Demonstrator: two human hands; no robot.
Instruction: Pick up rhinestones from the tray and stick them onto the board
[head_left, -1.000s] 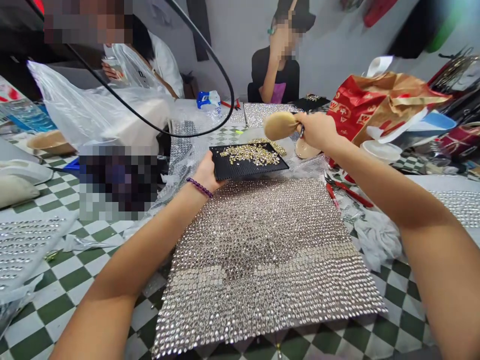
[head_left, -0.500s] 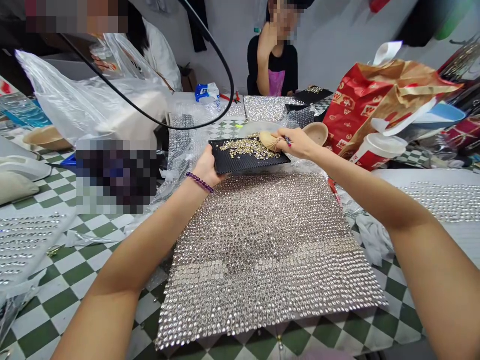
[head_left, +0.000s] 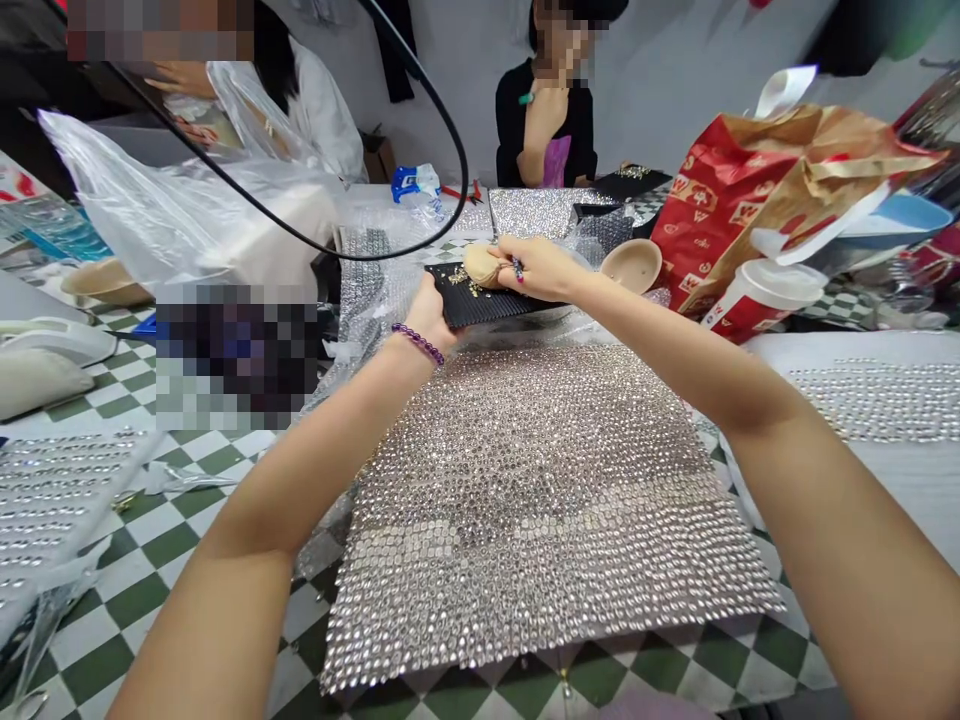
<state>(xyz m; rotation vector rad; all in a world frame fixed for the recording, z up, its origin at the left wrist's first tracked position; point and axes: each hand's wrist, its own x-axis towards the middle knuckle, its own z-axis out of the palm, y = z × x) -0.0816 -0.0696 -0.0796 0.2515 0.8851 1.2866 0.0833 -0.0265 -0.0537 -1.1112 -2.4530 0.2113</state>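
My left hand is closed on the left end of a black ridged tray, holding it above the far edge of a large rhinestone-covered sheet. In my right hand is a rounded cream pad, gathered like a tied cloth bundle and pinched at its narrow end. The pad rests on or just over the tray's left half. Small gold-coloured stones show beside it; my right hand hides part of the tray.
A beige bowl, a red-and-brown paper bag and a lidded white cup stand right. A black cable loops overhead. Plastic bags lie left. A person in black sits opposite; another in white is far left.
My right hand and the pad have moved left across the tray. Fewer gold stones show on the tray. My left hand has shifted slightly right in view.
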